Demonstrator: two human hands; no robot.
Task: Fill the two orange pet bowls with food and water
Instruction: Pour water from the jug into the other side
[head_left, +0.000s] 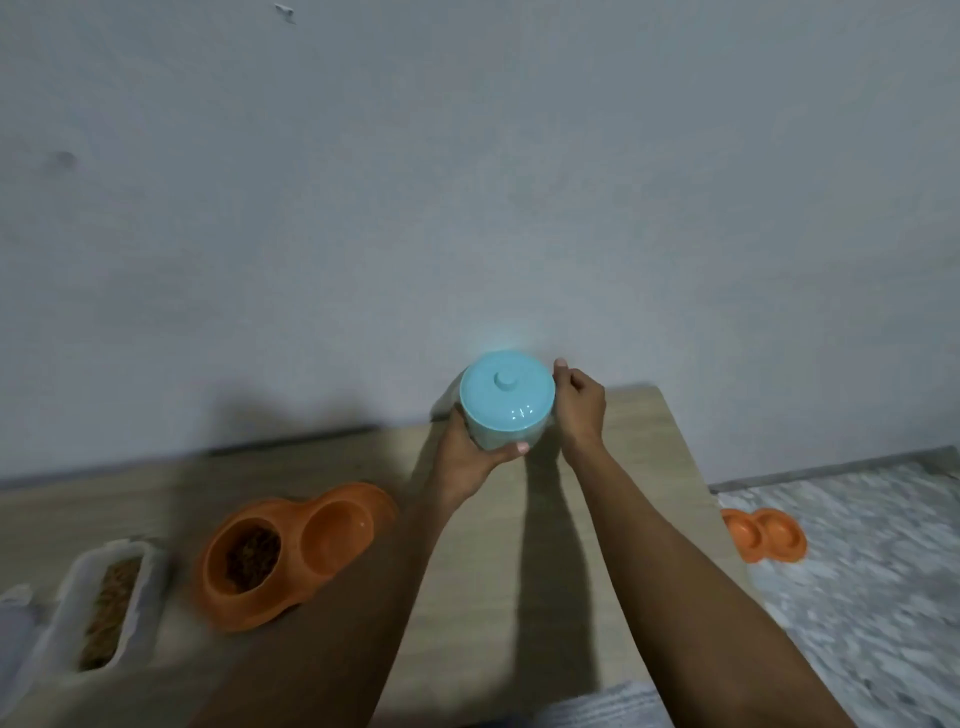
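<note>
- Both hands close around a teal lidded jar (506, 410) near the worktop's (613, 519) far edge, close to its far right corner, against a plain grey wall.
- The left hand (467, 457) cups the jar's near side, thumb pressed across the wall; the right hand (579, 410) wraps the far right side, fingertips up at the lid's rim. Whether the jar rests on the worktop or is lifted cannot be told.
- The lid (506, 387), with a small central knob, sits on the jar. What it holds is hidden; given the task, it probably carries water, so it may be heavy and prone to sloshing.
- The jar looks like smooth, rigid plastic, likely slippery: a two-handed hold low on the walls seems safer than the knob, which may simply lift the lid away.
- The orange double bowl (298, 553) sits near the worktop's left part, its left well holding brown kibble, its right well looking empty.
- A clear food container (104, 608), open and part full of kibble, lies at the near left corner.
- A second orange double bowl (763, 535) lies on the speckled floor (857, 597) beyond the right edge, apparently unfilled.
</note>
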